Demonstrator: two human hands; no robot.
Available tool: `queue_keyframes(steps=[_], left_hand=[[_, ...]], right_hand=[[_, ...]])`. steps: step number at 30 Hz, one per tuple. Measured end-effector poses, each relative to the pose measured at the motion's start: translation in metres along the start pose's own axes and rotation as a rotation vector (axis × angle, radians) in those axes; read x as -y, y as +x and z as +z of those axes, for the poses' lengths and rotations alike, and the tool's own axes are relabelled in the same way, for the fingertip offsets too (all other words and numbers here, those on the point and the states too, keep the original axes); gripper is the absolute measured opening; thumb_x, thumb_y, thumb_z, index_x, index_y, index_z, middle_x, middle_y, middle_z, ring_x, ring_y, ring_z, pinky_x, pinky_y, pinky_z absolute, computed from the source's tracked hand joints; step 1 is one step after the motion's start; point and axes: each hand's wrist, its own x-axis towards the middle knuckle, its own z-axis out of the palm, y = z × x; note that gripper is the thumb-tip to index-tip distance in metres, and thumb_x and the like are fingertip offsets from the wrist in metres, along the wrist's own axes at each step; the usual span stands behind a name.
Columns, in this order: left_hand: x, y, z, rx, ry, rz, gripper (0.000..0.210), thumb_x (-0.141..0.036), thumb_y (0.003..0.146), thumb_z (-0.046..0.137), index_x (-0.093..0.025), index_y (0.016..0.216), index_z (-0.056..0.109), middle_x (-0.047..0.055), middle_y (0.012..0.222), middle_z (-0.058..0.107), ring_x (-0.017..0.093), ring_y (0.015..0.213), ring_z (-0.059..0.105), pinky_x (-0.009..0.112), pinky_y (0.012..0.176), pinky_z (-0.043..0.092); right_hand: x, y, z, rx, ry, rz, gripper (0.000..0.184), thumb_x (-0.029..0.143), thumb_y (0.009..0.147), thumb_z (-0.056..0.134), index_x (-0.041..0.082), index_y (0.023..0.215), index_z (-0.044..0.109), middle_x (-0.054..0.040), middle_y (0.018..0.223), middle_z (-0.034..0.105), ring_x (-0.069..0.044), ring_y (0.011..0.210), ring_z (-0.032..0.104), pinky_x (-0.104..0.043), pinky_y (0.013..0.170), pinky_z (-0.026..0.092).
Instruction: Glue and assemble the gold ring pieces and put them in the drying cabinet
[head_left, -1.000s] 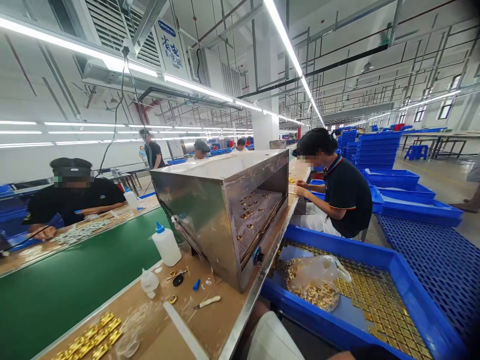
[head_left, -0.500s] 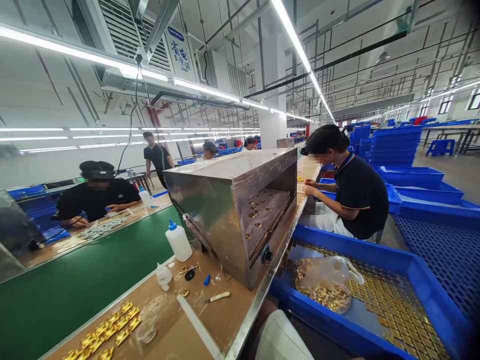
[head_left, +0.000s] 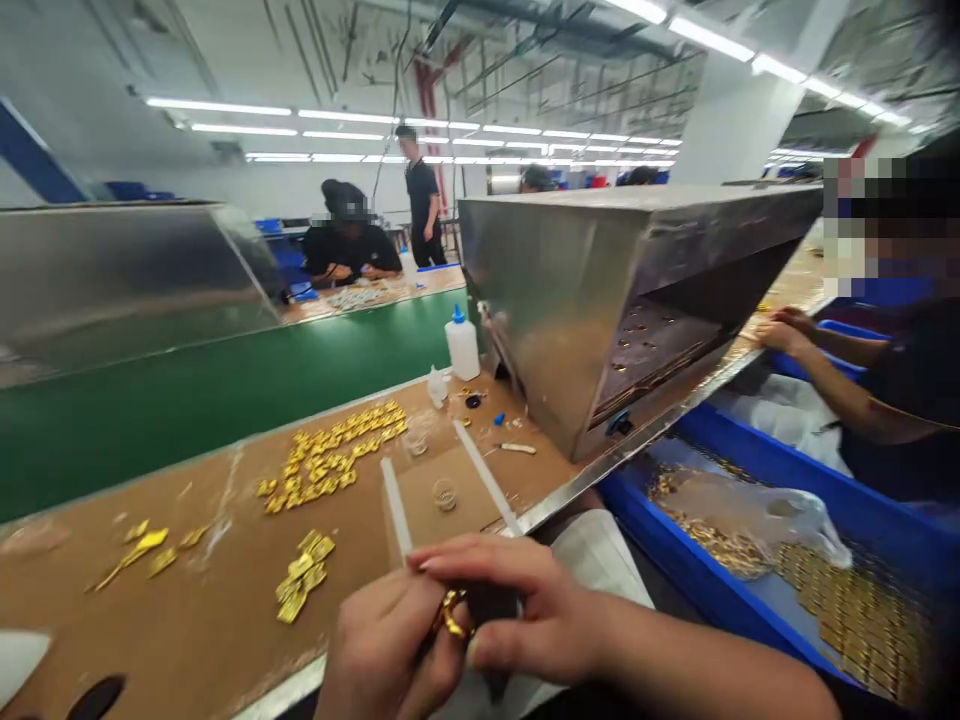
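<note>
Both my hands are together at the bottom middle, in front of the bench edge. My left hand (head_left: 390, 645) is closed, with a shiny gold ring-shaped piece (head_left: 452, 612) at its fingers. Reaching across from the right, my right hand (head_left: 536, 610) lays its outstretched fingers over the left hand; its thumb stands apart, close to the gold piece. Just beyond the hands are a clear board with white strips (head_left: 397, 510) and a small round clear dish (head_left: 444, 495). Several gold pieces (head_left: 304, 575) lie in a small cluster to the left, with rows of gold pieces (head_left: 330, 455) farther back.
A metal box oven (head_left: 555, 300) stands on the bench (head_left: 225, 610), near a blue-capped white bottle (head_left: 463, 345) and a white-handled knife (head_left: 517, 448). Beyond runs a green belt (head_left: 187, 410). At right are a blue tray (head_left: 675, 580) and a co-worker's hands (head_left: 784, 330).
My view has swung left and down. Both my hands have come into view with the gold piece, and more of the bench and its gold pieces shows.
</note>
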Motion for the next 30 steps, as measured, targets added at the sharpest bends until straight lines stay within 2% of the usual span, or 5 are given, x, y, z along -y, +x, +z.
queue_keyframes(steps=[3,7,17,26,30], left_hand=[[-0.002,0.013,-0.001,0.009,0.157,0.241,0.022,-0.012,0.100,0.052,-0.023,0.082,0.051,-0.004,0.065,0.054,0.013,0.057,0.054,0.025,0.055,0.036],[-0.007,0.018,-0.002,0.024,0.194,0.303,0.019,-0.010,0.098,0.054,-0.023,0.085,0.050,-0.004,0.067,0.054,0.014,0.059,0.051,0.027,0.058,0.037],[-0.011,0.012,-0.001,0.043,0.130,0.354,0.023,-0.006,0.089,0.056,-0.025,0.080,0.048,-0.003,0.063,0.053,0.016,0.057,0.046,0.031,0.057,0.035],[-0.008,0.003,0.000,0.035,0.080,0.328,0.022,-0.011,0.093,0.058,-0.025,0.079,0.049,-0.004,0.062,0.052,0.017,0.056,0.046,0.031,0.056,0.035],[-0.008,0.000,0.000,0.025,0.076,0.301,0.025,-0.012,0.095,0.056,-0.024,0.075,0.049,-0.003,0.060,0.051,0.016,0.054,0.047,0.030,0.054,0.035]], right_hand=[[0.010,0.001,-0.005,0.004,0.045,0.011,0.059,0.022,0.097,0.080,0.027,0.154,0.063,-0.0133,0.155,0.065,-0.020,0.145,0.063,-0.034,0.123,0.049],[0.015,0.002,-0.008,0.040,0.072,0.037,0.055,0.016,0.100,0.075,0.028,0.152,0.064,-0.0126,0.155,0.066,-0.018,0.143,0.065,-0.033,0.122,0.050],[0.008,0.002,-0.010,0.103,0.168,0.043,0.053,0.023,0.096,0.081,0.028,0.147,0.068,-0.0116,0.149,0.071,-0.021,0.140,0.068,-0.036,0.121,0.052],[0.010,0.001,-0.005,0.106,0.193,0.118,0.047,0.031,0.094,0.084,0.021,0.139,0.074,-0.0142,0.143,0.074,-0.023,0.135,0.071,-0.041,0.120,0.055],[0.007,0.000,-0.002,0.096,0.150,0.189,0.044,0.042,0.094,0.084,0.019,0.130,0.078,-0.0144,0.140,0.076,-0.022,0.134,0.072,-0.039,0.118,0.055]])
